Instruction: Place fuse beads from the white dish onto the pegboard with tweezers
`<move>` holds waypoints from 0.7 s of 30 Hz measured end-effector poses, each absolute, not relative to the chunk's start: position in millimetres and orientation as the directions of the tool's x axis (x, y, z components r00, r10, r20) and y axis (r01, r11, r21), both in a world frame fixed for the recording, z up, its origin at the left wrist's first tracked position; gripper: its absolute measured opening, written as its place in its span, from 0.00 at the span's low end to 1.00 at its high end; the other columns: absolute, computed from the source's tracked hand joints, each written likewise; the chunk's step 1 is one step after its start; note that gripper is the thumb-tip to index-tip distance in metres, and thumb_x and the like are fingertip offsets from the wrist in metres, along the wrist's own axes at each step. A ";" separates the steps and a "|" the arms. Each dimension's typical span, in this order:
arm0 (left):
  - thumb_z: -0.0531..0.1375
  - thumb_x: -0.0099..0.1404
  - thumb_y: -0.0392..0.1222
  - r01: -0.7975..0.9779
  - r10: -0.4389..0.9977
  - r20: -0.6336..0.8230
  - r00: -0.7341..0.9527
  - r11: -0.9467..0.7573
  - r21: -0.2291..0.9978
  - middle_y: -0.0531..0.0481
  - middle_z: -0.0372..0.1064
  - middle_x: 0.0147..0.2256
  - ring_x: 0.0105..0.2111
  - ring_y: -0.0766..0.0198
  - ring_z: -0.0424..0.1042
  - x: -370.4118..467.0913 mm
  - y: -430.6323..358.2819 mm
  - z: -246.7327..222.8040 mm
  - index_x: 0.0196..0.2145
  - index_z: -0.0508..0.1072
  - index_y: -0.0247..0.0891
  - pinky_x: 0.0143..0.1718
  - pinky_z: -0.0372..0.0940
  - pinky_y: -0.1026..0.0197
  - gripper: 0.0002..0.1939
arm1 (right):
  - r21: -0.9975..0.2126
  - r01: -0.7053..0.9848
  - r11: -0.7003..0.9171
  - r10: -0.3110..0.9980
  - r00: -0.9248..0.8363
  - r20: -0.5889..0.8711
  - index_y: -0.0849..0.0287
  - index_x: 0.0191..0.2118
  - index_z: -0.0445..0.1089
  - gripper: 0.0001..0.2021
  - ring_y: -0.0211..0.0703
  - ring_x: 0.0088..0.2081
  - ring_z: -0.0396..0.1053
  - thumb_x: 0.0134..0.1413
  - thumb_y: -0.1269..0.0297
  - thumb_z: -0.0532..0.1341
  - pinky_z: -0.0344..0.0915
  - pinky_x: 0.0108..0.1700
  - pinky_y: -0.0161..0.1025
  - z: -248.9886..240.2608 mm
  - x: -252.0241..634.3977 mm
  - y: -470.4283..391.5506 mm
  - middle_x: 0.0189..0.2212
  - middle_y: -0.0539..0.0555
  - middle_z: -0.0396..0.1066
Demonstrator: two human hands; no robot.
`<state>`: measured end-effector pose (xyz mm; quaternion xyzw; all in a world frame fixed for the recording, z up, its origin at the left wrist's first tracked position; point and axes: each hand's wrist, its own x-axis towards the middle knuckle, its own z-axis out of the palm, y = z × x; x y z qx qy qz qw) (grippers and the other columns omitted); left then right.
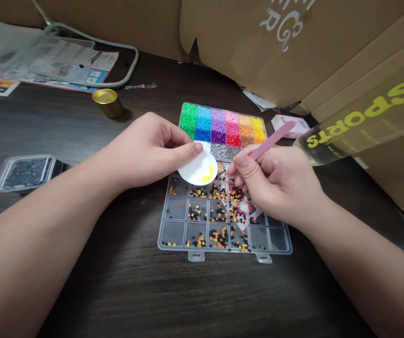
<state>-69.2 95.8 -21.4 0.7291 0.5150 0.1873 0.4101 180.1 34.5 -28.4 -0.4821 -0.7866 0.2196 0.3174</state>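
Observation:
My left hand (156, 152) pinches the rim of a small round white dish (189, 171) between thumb and fingers. Several tiny yellow beads (207, 174) lie on the dish, which is tilted slightly toward me. In my right hand (275, 180) are pink tweezers (274, 140), their flat rounded end pointing up to the right; their tips are hard to make out near my fingers. Both hands are over an opened clear bead case (173, 234). Its far half holds beads sorted by colour, while mixed black, orange and yellow beads (219, 237) lie scattered in the near compartments.
A gold lid-like cylinder (108, 104) stands behind my left hand. A clear box of dark pieces (27, 172) is at left. Papers (64, 65) lie at the back left. A large bottle (363, 112) and a small pink-white box (289, 126) are at right, before cardboard (244, 47).

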 end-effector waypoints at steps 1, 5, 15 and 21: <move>0.64 0.65 0.62 0.600 0.904 -0.150 0.401 -0.136 0.788 0.47 0.78 0.30 0.30 0.61 0.66 -69.2 96.0 -21.9 0.34 0.89 0.38 0.30 0.57 0.57 0.24 | -0.683 0.598 0.419 0.908 -0.291 0.302 0.57 0.27 0.74 0.31 0.36 0.22 0.70 0.81 0.42 0.62 0.64 0.26 0.39 -27.9 178.1 33.1 0.28 0.54 0.80; 0.63 0.66 0.64 0.606 0.896 -0.148 0.419 -0.155 0.780 0.47 0.77 0.30 0.29 0.61 0.66 -69.6 96.7 -23.1 0.33 0.88 0.38 0.30 0.57 0.57 0.25 | -0.833 0.437 0.339 0.939 -0.110 0.325 0.55 0.31 0.80 0.27 0.35 0.23 0.71 0.79 0.42 0.66 0.68 0.26 0.37 -27.5 165.2 29.0 0.27 0.52 0.79; 0.64 0.65 0.65 0.613 0.894 -0.151 0.422 -0.158 0.774 0.47 0.75 0.29 0.31 0.59 0.67 -69.4 97.3 -23.6 0.33 0.87 0.40 0.32 0.56 0.55 0.25 | -0.808 0.474 0.351 0.936 -0.166 0.309 0.53 0.33 0.82 0.25 0.37 0.26 0.73 0.76 0.39 0.68 0.68 0.26 0.39 -26.3 171.5 31.2 0.31 0.53 0.82; 0.65 0.66 0.63 0.610 0.950 -0.110 0.291 -0.095 0.787 0.45 0.74 0.28 0.28 0.60 0.64 -69.8 96.8 -22.8 0.32 0.86 0.37 0.30 0.51 0.54 0.25 | -0.724 0.585 0.365 0.927 -0.304 0.221 0.57 0.28 0.72 0.29 0.36 0.22 0.66 0.81 0.43 0.63 0.59 0.23 0.39 -32.6 177.8 37.3 0.24 0.52 0.76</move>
